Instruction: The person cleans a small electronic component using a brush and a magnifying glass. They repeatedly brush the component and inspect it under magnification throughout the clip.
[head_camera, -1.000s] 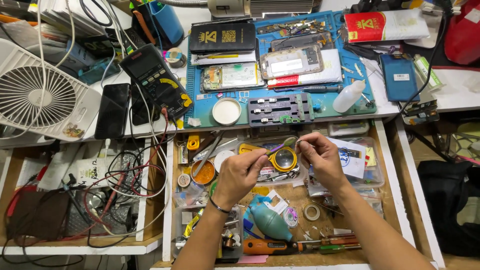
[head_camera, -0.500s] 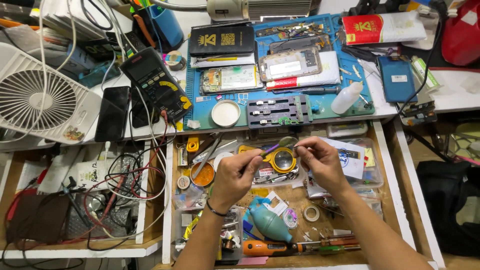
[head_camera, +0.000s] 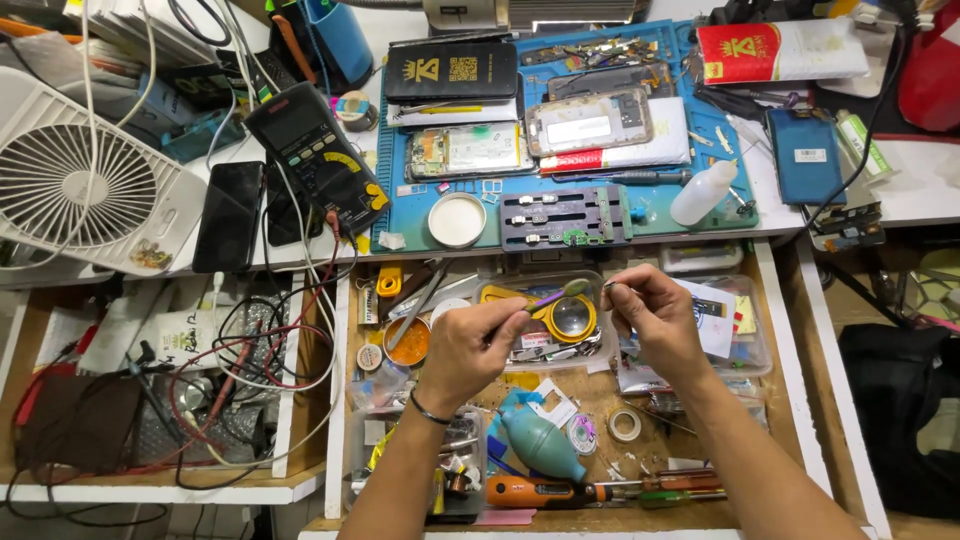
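Both my hands hover over an open wooden drawer (head_camera: 790, 400) full of small tools. My left hand (head_camera: 475, 345) grips a thin purple-handled brush (head_camera: 552, 296), whose tip points right toward my other hand. My right hand (head_camera: 652, 318) pinches a tiny metal part (head_camera: 608, 288) between thumb and forefinger, close to the brush tip. Just below the gap between them, a yellow-rimmed magnifier (head_camera: 571, 318) lies in a clear plastic box (head_camera: 500, 292).
A blue work mat (head_camera: 400, 215) on the desk above holds phone parts, a grey jig (head_camera: 565, 216), a white round dish (head_camera: 457, 220) and a white squeeze bottle (head_camera: 703, 192). A multimeter (head_camera: 315, 155), white fan (head_camera: 80, 185) and tangled cables (head_camera: 250, 360) sit left. The drawer also holds a teal air blower (head_camera: 540, 445) and an orange screwdriver (head_camera: 530, 492).
The purple-handled brush in my left hand has come up into view and closer to my right hand's fingertips. Both hands stay over the magnifier box.
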